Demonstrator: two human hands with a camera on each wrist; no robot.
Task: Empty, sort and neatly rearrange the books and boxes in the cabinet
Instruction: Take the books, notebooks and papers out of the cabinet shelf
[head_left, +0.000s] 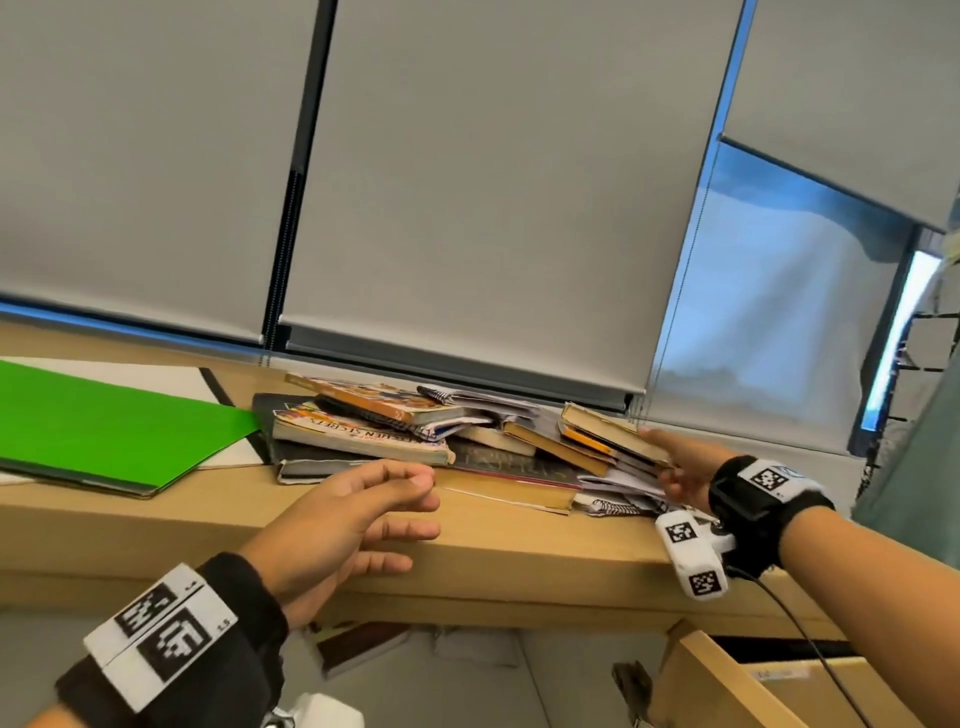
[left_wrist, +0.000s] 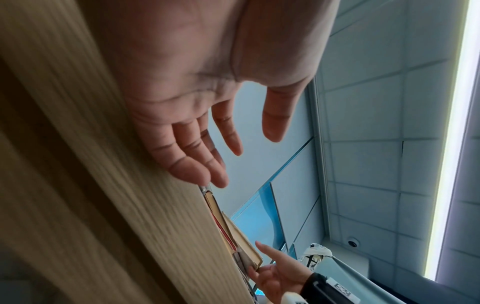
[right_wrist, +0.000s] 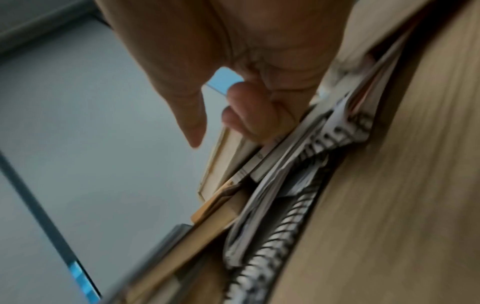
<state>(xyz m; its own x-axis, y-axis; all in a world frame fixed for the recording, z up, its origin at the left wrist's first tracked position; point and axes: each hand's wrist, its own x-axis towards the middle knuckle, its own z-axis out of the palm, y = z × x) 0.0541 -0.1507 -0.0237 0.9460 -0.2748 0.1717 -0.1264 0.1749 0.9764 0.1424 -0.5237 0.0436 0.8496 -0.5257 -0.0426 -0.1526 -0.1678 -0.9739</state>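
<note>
Head view: we're seeing the pile of books (head_left: 447, 436) lying loose and skewed on the wooden counter (head_left: 493, 551), close to its front edge, backed by the roller blinds (head_left: 493, 182). Green folder (head_left: 104, 421) lying left of the pile, just touching. Left hand (head_left: 353, 525) hovering at the counter's front edge, grip spread, holding nothing. Right hand (head_left: 680, 462) pinching the worn tan book (head_left: 608, 431) at the pile's right end.

Left wrist view: left hand (left_wrist: 197, 127) hanging open beside the counter edge (left_wrist: 130, 195), free air toward the blinds.

Right wrist view: blurred; right hand (right_wrist: 259, 92) fingers curling onto book edges, spiral notebook (right_wrist: 280, 236) lying under them against the counter.
</note>
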